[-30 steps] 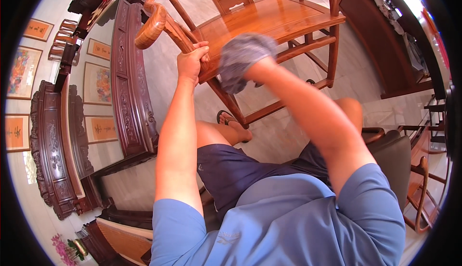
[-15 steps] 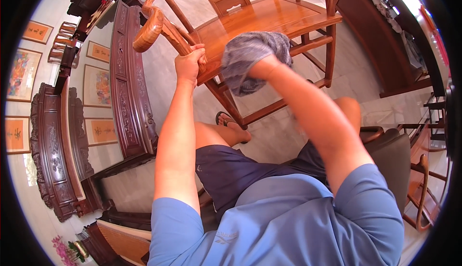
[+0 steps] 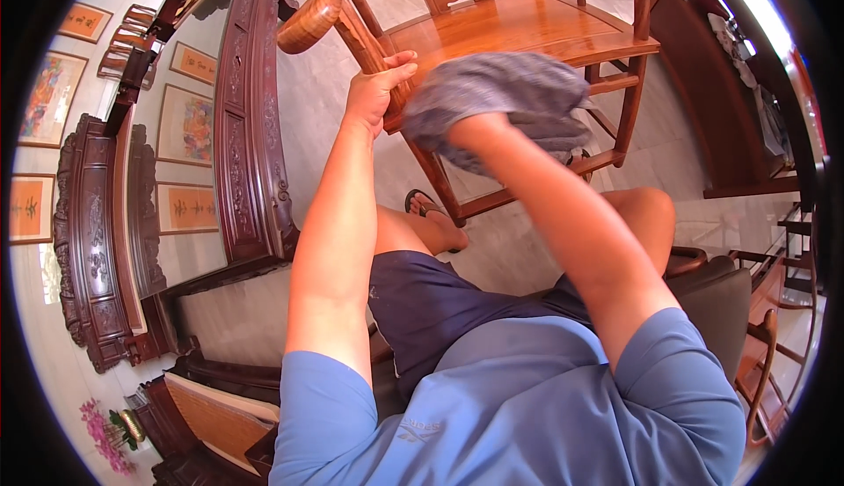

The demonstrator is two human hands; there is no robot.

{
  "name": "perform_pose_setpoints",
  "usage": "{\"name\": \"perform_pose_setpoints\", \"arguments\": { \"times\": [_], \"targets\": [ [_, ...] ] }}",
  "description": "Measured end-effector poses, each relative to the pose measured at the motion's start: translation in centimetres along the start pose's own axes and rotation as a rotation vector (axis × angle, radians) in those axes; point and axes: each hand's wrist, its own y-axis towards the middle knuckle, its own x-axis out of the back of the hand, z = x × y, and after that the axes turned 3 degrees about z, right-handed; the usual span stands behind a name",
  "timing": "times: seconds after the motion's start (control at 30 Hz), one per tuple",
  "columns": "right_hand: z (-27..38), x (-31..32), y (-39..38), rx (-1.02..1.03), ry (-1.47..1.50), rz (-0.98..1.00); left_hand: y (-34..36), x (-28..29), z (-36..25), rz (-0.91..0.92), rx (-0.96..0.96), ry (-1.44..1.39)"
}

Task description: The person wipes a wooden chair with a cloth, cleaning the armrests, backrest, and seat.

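A polished reddish-brown wooden armchair (image 3: 519, 24) stands in front of me, its seat facing up. My left hand (image 3: 378, 93) is closed round the front post of the chair's left arm, just above the seat corner. A curled wooden armrest end (image 3: 312, 21) juts out above that hand. In my right hand (image 3: 479, 131) is a grey cloth (image 3: 505, 90), blurred by motion, at the front edge of the seat. The cloth covers the fingers of that hand and part of the seat's edge.
Beneath the chair, a stretcher bar (image 3: 492, 202) runs near my sandalled foot (image 3: 432, 213). Dark carved furniture with a mirror-like panel (image 3: 185, 213) stands at left. A dark wooden cabinet (image 3: 703, 90) is at right, with another chair (image 3: 760, 354) lower right. Pink flowers (image 3: 105, 424) sit at lower left.
The whole view has shifted, with the chair now farther right and higher. The cloth in my right hand has swept right and spread wider along the seat front. My left hand stays at the post.
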Motion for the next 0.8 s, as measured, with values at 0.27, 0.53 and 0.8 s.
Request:
{"name": "perform_pose_setpoints", "arguments": {
  "times": [0.27,0.53,0.8],
  "targets": [
    [-0.5,3.0,-1.7,0.100,0.259,-0.119,0.4,-0.9,-0.4,0.028,0.005,-0.151],
    [-20.9,4.0,-9.4,-0.181,-0.029,-0.253,0.9,-2.6,-0.3,0.010,-0.121,-0.002],
    [-11.8,0.0,-3.7,-0.132,-0.195,-0.244,0.2,-2.3,0.2,-0.060,-0.131,0.041]
  ]
}}
